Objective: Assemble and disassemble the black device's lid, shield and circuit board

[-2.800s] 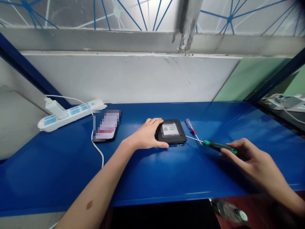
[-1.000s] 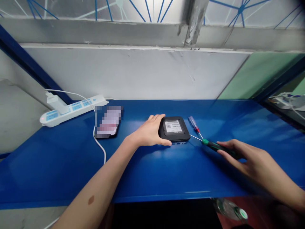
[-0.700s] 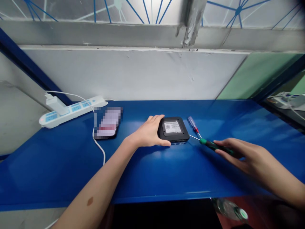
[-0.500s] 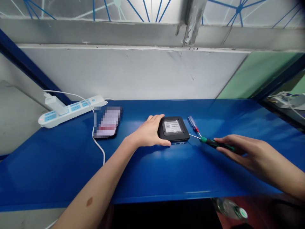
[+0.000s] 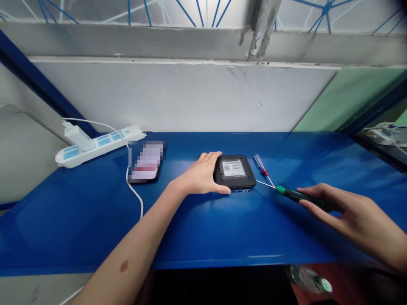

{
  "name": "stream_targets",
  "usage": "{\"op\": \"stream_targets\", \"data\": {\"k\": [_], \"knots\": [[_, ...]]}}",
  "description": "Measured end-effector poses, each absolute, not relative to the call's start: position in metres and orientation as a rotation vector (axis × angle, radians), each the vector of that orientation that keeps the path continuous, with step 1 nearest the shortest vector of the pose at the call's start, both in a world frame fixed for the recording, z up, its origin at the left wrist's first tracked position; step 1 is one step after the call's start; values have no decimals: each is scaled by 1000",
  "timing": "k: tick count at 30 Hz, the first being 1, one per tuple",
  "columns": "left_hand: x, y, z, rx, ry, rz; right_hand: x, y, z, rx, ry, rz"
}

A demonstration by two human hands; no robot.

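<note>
The left forearm (image 5: 140, 237) angles across the blue table (image 5: 203, 237), its hand (image 5: 203, 173) braced with thumb and fingers spread around the left side of the flat, label-up black box (image 5: 235, 181), while the right hand (image 5: 352, 212) pinches the green-and-black screwdriver (image 5: 297, 195) level, tip beside the box's right edge, contact unclear from here.

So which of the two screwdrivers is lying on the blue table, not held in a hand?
The clear-handled screwdriver with the red collar; the green-and-black screwdriver is held in the right hand.
</note>
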State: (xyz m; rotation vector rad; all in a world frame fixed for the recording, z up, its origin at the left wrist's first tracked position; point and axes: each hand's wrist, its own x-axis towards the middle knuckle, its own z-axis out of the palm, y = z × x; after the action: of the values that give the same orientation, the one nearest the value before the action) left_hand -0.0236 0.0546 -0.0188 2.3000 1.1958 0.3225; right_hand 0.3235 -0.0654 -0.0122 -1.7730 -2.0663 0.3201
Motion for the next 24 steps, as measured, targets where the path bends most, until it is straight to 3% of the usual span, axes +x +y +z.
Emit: {"op": "stream_targets", "data": {"k": [10,24], "knots": [[-25,56,-22,2322,1175,347,383,-63,-12,-2033,-1561,497],[-26,54,-20,2326,1156,354,330,-26,-27,-2357,-1814,-78]]}}
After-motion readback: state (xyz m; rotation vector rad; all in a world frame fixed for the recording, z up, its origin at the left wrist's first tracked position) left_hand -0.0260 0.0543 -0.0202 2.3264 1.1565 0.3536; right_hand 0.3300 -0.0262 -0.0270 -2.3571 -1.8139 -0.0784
